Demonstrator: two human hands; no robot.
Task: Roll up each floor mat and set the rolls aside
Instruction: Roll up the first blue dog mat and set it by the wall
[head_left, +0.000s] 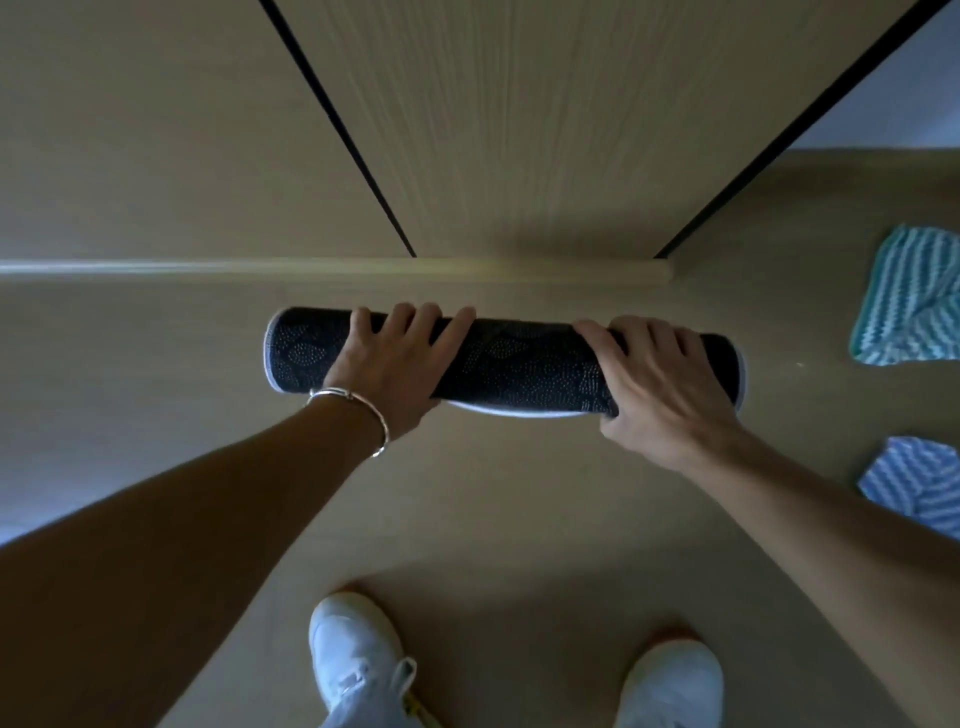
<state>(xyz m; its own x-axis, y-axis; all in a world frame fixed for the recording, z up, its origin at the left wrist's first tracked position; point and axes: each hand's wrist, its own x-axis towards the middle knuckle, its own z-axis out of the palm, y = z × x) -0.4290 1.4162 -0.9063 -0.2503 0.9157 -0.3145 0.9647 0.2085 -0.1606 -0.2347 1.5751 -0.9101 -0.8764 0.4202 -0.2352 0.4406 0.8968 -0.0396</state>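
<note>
A dark floor mat (519, 364) with a dotted leaf pattern and a pale edge is rolled into a tight tube lying crosswise on the wooden floor. My left hand (395, 364) grips the roll left of its middle, fingers curled over the top. My right hand (660, 384) grips it toward the right end, fingers over the top and thumb underneath. A strip of the mat's pale edge shows under the roll between my hands.
Tall wooden wardrobe doors (519, 130) and their base ledge (363, 267) stand just beyond the roll. A teal striped cloth (914, 301) and a blue striped cloth (919, 483) lie on the floor at right. My white shoes (358, 654) are at the bottom.
</note>
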